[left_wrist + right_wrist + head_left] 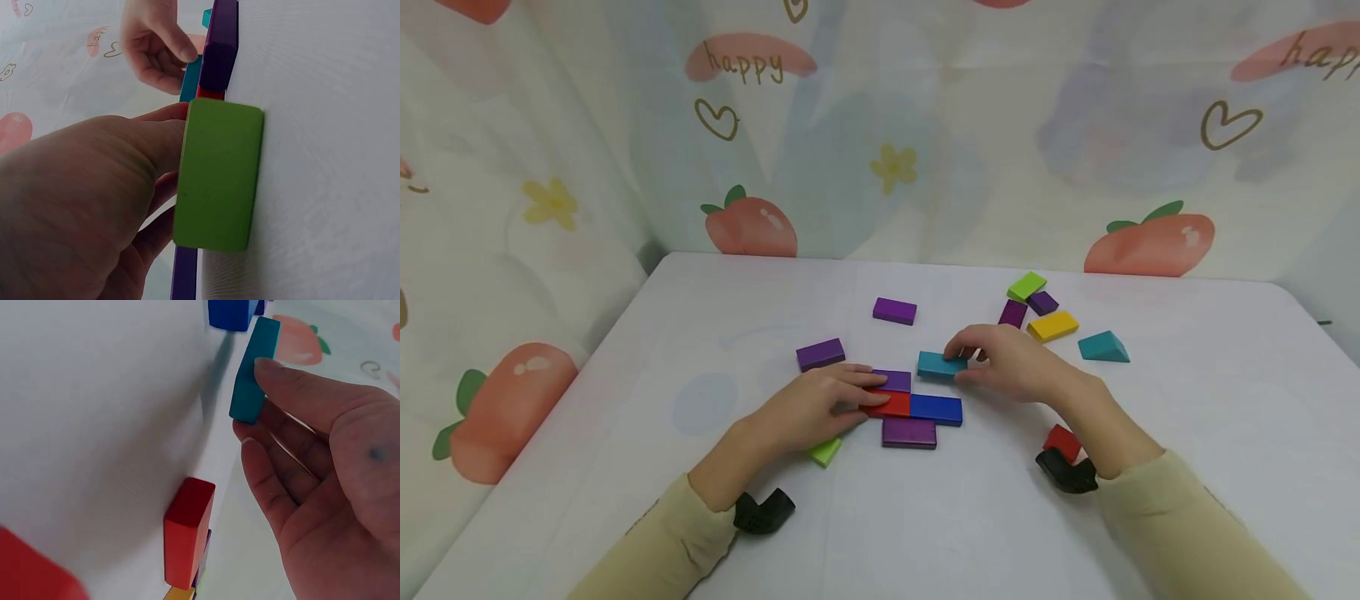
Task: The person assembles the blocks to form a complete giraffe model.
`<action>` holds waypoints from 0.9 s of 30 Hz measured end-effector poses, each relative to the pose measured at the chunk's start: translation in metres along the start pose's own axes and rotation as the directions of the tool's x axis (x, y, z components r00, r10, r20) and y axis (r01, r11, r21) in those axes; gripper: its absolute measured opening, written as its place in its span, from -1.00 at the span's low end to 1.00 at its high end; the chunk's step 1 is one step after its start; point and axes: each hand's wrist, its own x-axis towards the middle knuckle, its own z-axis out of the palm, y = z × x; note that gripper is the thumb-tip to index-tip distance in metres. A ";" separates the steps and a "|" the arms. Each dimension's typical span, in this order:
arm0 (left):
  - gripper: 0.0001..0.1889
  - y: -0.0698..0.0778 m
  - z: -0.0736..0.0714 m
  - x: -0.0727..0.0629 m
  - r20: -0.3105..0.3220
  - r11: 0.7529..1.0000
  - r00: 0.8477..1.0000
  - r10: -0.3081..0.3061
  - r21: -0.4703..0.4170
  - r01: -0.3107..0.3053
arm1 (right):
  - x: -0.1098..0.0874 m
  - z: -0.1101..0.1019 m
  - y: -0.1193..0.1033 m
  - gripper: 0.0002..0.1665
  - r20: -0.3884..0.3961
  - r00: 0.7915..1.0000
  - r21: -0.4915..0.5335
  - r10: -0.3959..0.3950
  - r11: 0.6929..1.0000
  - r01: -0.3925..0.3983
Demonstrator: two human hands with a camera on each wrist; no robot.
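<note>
With thumb and fingers, my right hand (1011, 362) pinches a teal rectangular block (932, 365) by its right end. The teal block appears tilted in the right wrist view, just beyond the blue block. Extended fingers of my left hand (805, 408) rest on a red block (897, 406) and a purple block (895, 381) behind it. A blue block (936, 409) lies end to end with the red one, and a dark purple block (909, 433) sits against their front side. Partly hidden below the left hand is a light green block (825, 452), large in the left wrist view.
Two purple blocks, one left (820, 354) and one farther back (895, 311), lie apart. At the back right are a green block (1027, 287), a yellow block (1052, 326), two purple ones and a teal triangular block (1103, 347). A red block (1062, 440) lies beside the right wrist.
</note>
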 end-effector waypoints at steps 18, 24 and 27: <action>-0.57 -0.001 0.001 -0.001 -0.013 0.999 0.999 0.030 -0.010 -0.030 | -0.019 0.022 0.003 -0.66 -0.032 0.998 0.063 -0.053 0.997 0.055; -0.57 -0.001 0.000 -0.002 -0.015 0.999 0.999 0.035 -0.008 -0.035 | -0.021 0.023 0.001 -0.63 -0.021 0.999 0.080 -0.038 0.996 0.040; -0.57 -0.001 0.000 -0.002 -0.017 0.999 0.999 0.038 -0.009 -0.038 | -0.020 0.024 0.000 -0.56 -0.006 0.999 0.088 -0.031 0.996 0.032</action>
